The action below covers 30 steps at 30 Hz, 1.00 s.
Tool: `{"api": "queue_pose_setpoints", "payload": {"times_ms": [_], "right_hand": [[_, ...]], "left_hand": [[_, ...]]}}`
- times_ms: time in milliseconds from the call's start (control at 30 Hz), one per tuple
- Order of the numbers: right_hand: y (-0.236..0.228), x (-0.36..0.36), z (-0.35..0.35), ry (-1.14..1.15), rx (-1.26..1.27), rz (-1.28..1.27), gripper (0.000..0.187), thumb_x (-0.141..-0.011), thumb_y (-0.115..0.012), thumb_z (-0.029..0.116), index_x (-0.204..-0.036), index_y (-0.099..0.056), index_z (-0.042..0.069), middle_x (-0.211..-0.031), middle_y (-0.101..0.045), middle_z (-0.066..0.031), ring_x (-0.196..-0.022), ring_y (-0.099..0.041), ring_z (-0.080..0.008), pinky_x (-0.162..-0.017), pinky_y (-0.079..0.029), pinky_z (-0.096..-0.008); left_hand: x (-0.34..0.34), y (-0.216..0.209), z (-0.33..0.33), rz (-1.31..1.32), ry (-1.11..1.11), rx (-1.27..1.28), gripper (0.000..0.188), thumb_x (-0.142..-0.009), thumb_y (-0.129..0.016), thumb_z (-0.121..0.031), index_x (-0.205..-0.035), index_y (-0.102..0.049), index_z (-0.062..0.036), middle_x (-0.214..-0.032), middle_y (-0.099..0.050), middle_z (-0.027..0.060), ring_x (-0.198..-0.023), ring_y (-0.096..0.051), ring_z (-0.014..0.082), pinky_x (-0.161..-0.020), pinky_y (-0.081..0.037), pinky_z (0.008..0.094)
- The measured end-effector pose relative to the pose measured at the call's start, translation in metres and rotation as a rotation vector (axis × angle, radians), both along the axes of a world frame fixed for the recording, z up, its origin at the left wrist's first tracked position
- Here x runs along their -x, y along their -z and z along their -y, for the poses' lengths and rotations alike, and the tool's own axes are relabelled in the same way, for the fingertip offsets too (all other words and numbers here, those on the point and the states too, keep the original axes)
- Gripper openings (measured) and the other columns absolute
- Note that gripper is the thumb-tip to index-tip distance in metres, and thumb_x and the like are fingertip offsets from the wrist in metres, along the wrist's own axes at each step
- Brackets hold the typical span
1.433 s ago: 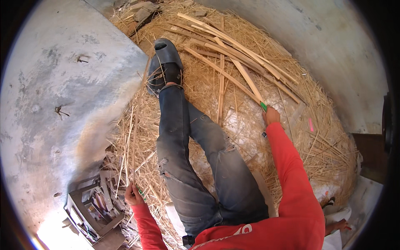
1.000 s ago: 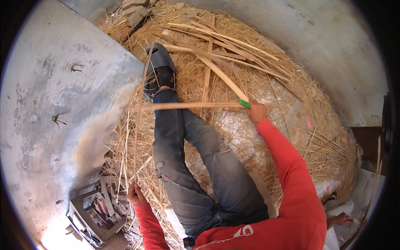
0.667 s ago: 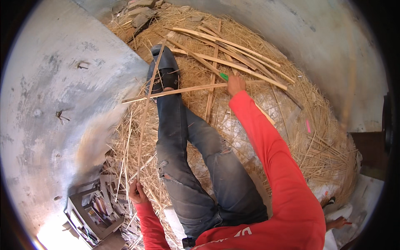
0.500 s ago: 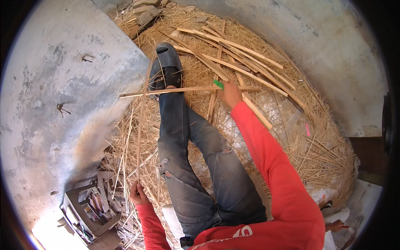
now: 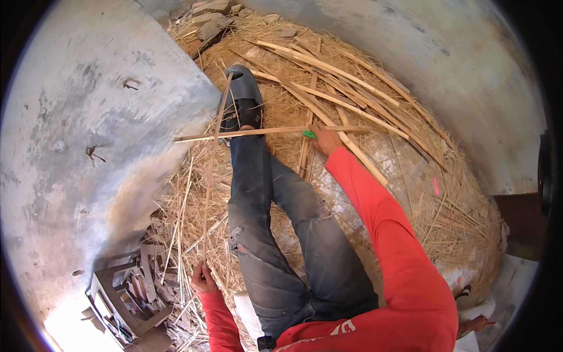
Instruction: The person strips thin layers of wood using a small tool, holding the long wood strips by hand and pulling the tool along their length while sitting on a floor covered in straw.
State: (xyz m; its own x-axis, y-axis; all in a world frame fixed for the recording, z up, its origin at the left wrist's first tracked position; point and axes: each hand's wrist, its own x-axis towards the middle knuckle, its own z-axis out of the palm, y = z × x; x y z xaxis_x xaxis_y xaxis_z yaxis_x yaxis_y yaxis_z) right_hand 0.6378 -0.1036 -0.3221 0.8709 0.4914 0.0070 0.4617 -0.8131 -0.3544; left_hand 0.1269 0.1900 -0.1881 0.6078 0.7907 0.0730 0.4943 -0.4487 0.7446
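Note:
My left hand (image 5: 203,277) is closed on the near end of a long, thin bamboo strip (image 5: 210,188). This strip runs away from me along my leg, its far end over my dark shoe (image 5: 244,88). A second flat strip (image 5: 275,130) lies crosswise over my ankle and crosses the first one. At its right part, my right hand (image 5: 325,141) has its fingers closed on it, with a small green object (image 5: 309,134) at the fingertips. What kind of thing the green object is cannot be made out.
Beyond my right hand, several long strips (image 5: 352,88) lie piled on straw (image 5: 275,53). A grey wall (image 5: 99,117) stands at the left, with a wooden frame (image 5: 126,293) of scraps below it. Another person's hand (image 5: 474,324) shows at the lower right.
The green object in my right hand has gone from the far side of the crosswise strip to its near side. My left hand and its strip have shifted slightly right in the picture.

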Motion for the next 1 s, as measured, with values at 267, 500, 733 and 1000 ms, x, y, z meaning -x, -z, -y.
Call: {"api": "queue_pose_setpoints", "payload": {"times_ms": [267, 500, 733, 1000], "right_hand": [[-0.037, -0.018, 0.0, -0.049, 0.035, 0.086, 0.023, -0.086, -0.067, 0.016, -0.109, -0.066, 0.014, -0.089, -0.068, -0.0161, -0.084, -0.069, -0.0358, -0.068, -0.053, -0.0496], [-0.084, -0.007, 0.104, 0.483, 0.064, 0.045, 0.037, -0.085, -0.067, 0.015, -0.122, -0.065, 0.013, -0.105, -0.068, -0.0235, -0.093, -0.066, -0.0408, -0.08, -0.053, -0.0501], [-0.07, 0.156, 0.196, 0.324, -0.362, -0.095, 0.028, -0.082, -0.072, 0.024, -0.1, -0.07, 0.003, -0.086, -0.069, -0.0226, -0.082, -0.067, -0.041, -0.074, -0.053, -0.0453], [-0.022, 0.305, 0.212, 0.401, -0.526, -0.539, 0.022, -0.085, -0.073, 0.019, -0.097, -0.071, 0.0, -0.08, -0.07, -0.0086, -0.068, -0.067, -0.0186, -0.057, -0.053, -0.0341]], "left_hand": [[0.015, 0.01, 0.006, -0.018, -0.01, -0.002, 0.027, -0.1, -0.058, -0.021, -0.108, -0.071, 0.0018, -0.072, -0.062, 0.0056, -0.062, -0.056, 0.0099, -0.052, -0.042, 0.0245], [0.024, -0.017, 0.035, 0.048, -0.008, -0.021, 0.029, -0.1, -0.059, -0.022, -0.111, -0.071, 0.001, -0.076, -0.068, 0.0082, -0.064, -0.06, 0.0124, -0.056, -0.046, 0.0282], [0.089, -0.068, 0.084, 0.222, -0.1, 0.004, 0.027, -0.099, -0.06, -0.02, -0.11, -0.071, 0.002, -0.074, -0.067, 0.007, -0.065, -0.059, 0.0106, -0.057, -0.045, 0.026], [0.193, -0.077, 0.105, 0.232, -0.219, -0.014, 0.027, -0.097, -0.064, -0.018, -0.111, -0.07, 0.0049, -0.077, -0.067, 0.0056, -0.069, -0.059, 0.0098, -0.063, -0.047, 0.0255]]}}
